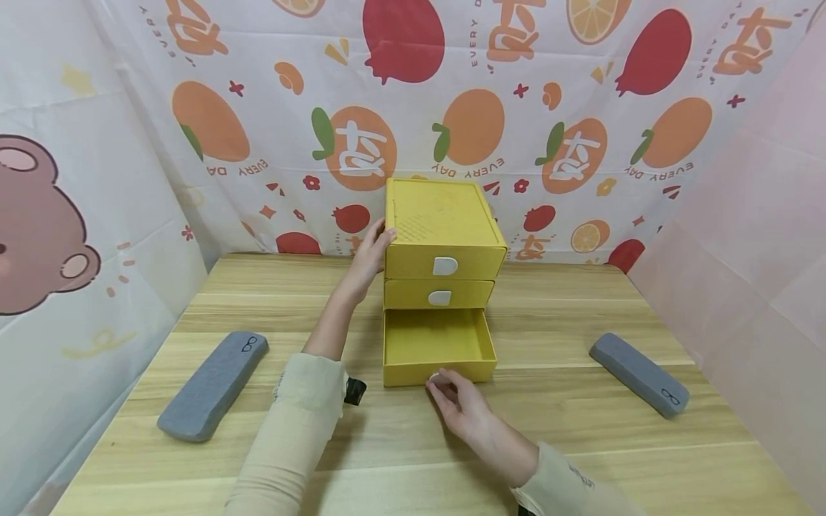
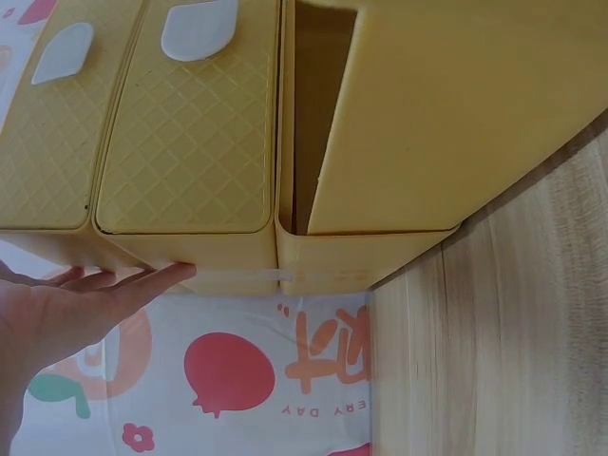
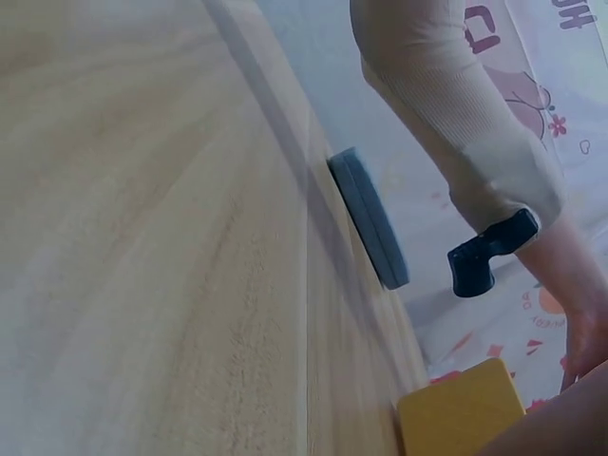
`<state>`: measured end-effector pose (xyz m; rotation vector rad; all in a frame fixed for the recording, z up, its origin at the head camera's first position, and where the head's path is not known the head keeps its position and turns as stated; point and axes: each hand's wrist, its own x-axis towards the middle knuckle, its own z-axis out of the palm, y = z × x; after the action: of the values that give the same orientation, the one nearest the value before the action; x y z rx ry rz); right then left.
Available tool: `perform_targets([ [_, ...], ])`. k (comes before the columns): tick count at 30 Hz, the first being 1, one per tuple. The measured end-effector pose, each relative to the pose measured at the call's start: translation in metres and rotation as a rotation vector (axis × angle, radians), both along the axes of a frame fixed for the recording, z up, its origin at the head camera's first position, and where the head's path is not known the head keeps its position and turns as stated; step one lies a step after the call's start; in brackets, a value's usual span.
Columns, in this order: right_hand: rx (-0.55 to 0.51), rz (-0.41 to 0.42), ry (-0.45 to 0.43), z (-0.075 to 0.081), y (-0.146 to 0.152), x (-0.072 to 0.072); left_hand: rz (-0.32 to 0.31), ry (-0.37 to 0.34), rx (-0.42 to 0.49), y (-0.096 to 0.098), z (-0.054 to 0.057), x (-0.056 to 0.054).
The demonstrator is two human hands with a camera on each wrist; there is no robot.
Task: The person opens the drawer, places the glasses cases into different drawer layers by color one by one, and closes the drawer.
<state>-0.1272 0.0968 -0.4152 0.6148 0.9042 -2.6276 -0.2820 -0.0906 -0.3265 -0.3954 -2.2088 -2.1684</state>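
A yellow three-drawer storage box (image 1: 442, 215) stands at the back of the table. Its bottom drawer (image 1: 403, 375) is pulled out and looks bare inside; the upper two are closed, each with a white tab (image 1: 445, 266). My left hand (image 1: 368, 264) rests on the box's left side, and in the left wrist view its fingers (image 2: 152, 285) lie fairly straight along the wall. Low at the drawer's front, my right hand (image 1: 467, 412) pinches the white tab handle (image 1: 438, 377) between thumb and fingers. The right wrist view shows only a yellow drawer corner (image 3: 456, 413).
On the left of the table lies a grey glasses case (image 1: 213, 387). Another grey glasses case (image 1: 639, 374) lies on the right. A fruit-print curtain (image 1: 413, 107) hangs right behind the box. A black wrist mount (image 3: 489, 252) sticks out from the left sleeve.
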Motion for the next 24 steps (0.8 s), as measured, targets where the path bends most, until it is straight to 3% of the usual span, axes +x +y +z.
perform_targets([
  [11,0.04,0.034,0.005,-0.001,0.004,0.011,-0.001,-0.005,0.0,0.0,0.001,0.001],
  [18,0.042,0.051,-0.017,0.0,0.008,0.016,-0.021,-0.032,0.018,0.002,0.024,0.024],
  [24,0.047,0.049,-0.032,0.0,0.011,0.019,-0.03,-0.022,0.015,0.003,0.024,0.024],
])
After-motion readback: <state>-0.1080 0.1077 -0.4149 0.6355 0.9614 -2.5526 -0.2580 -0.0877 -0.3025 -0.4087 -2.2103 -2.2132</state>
